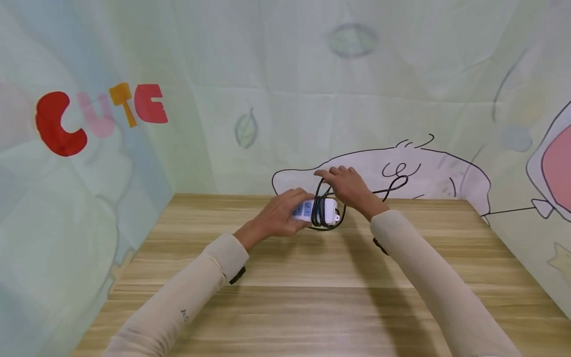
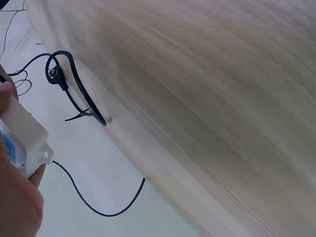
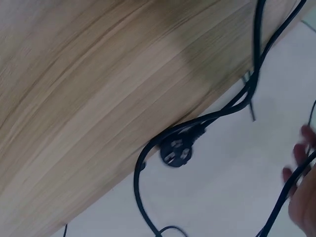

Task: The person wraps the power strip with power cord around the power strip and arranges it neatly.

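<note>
My left hand [image 1: 282, 213] grips a white power strip [image 1: 330, 212] with blue sockets by its left end, above the far part of the table. Black power cord [image 1: 317, 212] is wound several times round the strip's middle. Just above and to the right, my right hand [image 1: 350, 187] holds a run of that cord, which loops up from the strip to its fingers. In the right wrist view the cord's black plug [image 3: 176, 150] shows its pins beside the table edge. The left wrist view catches only part of the strip and hand.
The wood-grain table [image 1: 285, 307] ends at a hanging printed cloth [image 1: 214, 148] behind it, with more cloth at both sides. Loose loops of cord [image 2: 84, 91] lie at the far table edge.
</note>
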A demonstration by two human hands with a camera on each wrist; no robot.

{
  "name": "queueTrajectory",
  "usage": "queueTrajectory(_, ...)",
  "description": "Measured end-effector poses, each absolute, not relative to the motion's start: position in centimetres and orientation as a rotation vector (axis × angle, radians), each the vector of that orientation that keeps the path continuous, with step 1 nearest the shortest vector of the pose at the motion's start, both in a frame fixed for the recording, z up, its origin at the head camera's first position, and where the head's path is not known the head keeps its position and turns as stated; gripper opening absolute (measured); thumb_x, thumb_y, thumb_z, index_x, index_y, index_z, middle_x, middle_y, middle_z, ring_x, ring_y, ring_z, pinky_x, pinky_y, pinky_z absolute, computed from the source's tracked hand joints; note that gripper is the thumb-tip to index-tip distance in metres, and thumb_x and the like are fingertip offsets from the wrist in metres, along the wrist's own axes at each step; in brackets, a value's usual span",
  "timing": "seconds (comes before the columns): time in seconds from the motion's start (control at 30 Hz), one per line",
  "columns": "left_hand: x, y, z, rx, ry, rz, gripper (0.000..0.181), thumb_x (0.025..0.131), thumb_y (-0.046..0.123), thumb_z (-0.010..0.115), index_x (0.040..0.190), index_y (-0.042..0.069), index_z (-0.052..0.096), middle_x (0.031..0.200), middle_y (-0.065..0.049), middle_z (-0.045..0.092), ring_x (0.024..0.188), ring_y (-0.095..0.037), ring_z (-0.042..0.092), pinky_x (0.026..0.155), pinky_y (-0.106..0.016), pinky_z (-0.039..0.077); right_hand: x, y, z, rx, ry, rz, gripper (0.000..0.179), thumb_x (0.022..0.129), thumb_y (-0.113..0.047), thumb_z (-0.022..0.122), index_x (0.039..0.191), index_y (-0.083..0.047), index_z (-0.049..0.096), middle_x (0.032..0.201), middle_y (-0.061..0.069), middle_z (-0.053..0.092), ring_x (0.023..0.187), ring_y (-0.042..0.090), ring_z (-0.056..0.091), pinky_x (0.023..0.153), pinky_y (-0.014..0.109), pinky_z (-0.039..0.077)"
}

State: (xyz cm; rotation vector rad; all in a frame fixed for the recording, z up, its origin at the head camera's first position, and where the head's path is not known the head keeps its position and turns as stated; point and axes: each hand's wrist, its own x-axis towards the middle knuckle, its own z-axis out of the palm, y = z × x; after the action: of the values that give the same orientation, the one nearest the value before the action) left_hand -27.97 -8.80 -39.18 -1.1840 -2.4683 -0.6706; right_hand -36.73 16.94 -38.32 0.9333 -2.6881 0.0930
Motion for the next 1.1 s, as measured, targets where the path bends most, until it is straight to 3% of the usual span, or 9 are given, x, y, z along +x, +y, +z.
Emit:
queueTrajectory(0.17,-28.0,-8.8,-39.1,-1.174,-2.428,-0.733,0.064,0.088,0.018,0.093,0.144,0.001,0.068,0.135,-0.017,0.075,0.113,-0.03,0.071,0.098,-0.049,0.062,-36.5,15.4,-38.1,0.633,-2.799,0.093,0.051,0.123,-0.034,0.041,0.174,-0.038,0.04,0.132,0.018,0.067,0.104,0.039,0.053,0.096,0.054,0.048)
queueTrajectory(0.27,-28.1,-8.9,-39.1,-1.175,-2.422,-0.74,0.064,0.087,0.018,0.094,0.144,0.002,0.068,0.134,-0.016,0.075,0.111,-0.029,0.071,0.098,-0.048,0.062,-36.5,14.7,-38.0,0.535,-2.851,0.144,0.053,0.124,-0.035,0.038,0.176,-0.041,0.036,0.134,0.018,0.064,0.103,0.038,0.047,0.096,0.053,0.044)
queueTrajectory(0.4,-28.0,-9.0,-39.2,-1.181,-2.418,-0.782,0.065,0.086,0.016,0.095,0.144,0.001,0.069,0.134,-0.017,0.074,0.111,-0.029,0.07,0.098,-0.049,0.062,-36.6,14.4,-38.0,0.459,-2.91,0.252,0.054,0.124,-0.036,0.035,0.178,-0.042,0.031,0.141,0.019,0.063,0.109,0.041,0.052,0.103,0.056,0.047)
queueTrajectory(0.57,-28.0,-8.3,-39.1,-1.191,-2.393,-0.885,0.067,0.086,0.016,0.096,0.145,0.002,0.068,0.133,-0.016,0.073,0.11,-0.028,0.07,0.097,-0.048,0.062,-36.5,14.9,-38.1,0.445,-2.97,0.393,0.054,0.125,-0.04,0.027,0.178,-0.034,0.031,0.148,0.026,0.065,0.13,0.052,0.06,0.118,0.064,0.047)
queueTrajectory(0.67,-28.1,-7.7,-38.9,-1.144,-2.378,-0.946,0.067,0.086,0.018,0.097,0.145,0.004,0.067,0.132,-0.015,0.072,0.109,-0.028,0.07,0.095,-0.047,0.063,-36.3,15.3,-38.2,0.5,-2.986,0.395,0.053,0.125,-0.04,0.031,0.173,-0.022,0.043,0.148,0.027,0.07,0.134,0.054,0.065,0.118,0.068,0.049)
queueTrajectory(0.73,-28.3,-7.3,-38.8,-1.069,-2.376,-0.968,0.066,0.087,0.019,0.097,0.144,0.005,0.067,0.131,-0.014,0.072,0.108,-0.028,0.07,0.093,-0.046,0.064,-36.0,15.7,-38.4,0.526,-2.985,0.352,0.049,0.121,-0.036,0.045,0.163,-0.013,0.058,0.142,0.026,0.074,0.132,0.052,0.068,0.117,0.067,0.051)
queueTrajectory(0.87,-28.8,-6.8,-38.5,-0.863,-2.372,-0.975,0.066,0.088,0.02,0.096,0.145,0.004,0.067,0.133,-0.016,0.072,0.11,-0.032,0.071,0.091,-0.049,0.064,-35.3,16.3,-39.1,0.557,-2.942,0.26,0.036,0.108,-0.029,0.062,0.123,0.0,0.077,0.116,0.027,0.081,0.113,0.047,0.075,0.104,0.061,0.059)
queueTrajectory(1.0,-29.1,-6.7,-38.6,-0.667,-2.409,-0.93,0.065,0.09,0.024,0.092,0.146,0.003,0.065,0.137,-0.018,0.071,0.112,-0.036,0.072,0.089,-0.054,0.064,-34.5,16.6,-39.8,0.714,-2.837,0.226,0.045,0.112,-0.034,0.059,0.084,-0.003,0.077,0.079,0.018,0.075,0.083,0.04,0.072,0.08,0.056,0.061)
queueTrajectory(1.1,-29.2,-6.5,-38.9,-0.536,-2.455,-0.907,0.065,0.091,0.027,0.09,0.146,0.003,0.065,0.136,-0.018,0.071,0.111,-0.037,0.072,0.087,-0.055,0.063,-34.8,16.8,-41.4,0.916,-2.661,0.268,0.062,0.117,-0.04,0.054,0.062,-0.012,0.066,0.059,0.005,0.062,0.065,0.029,0.061,0.064,0.048,0.054)
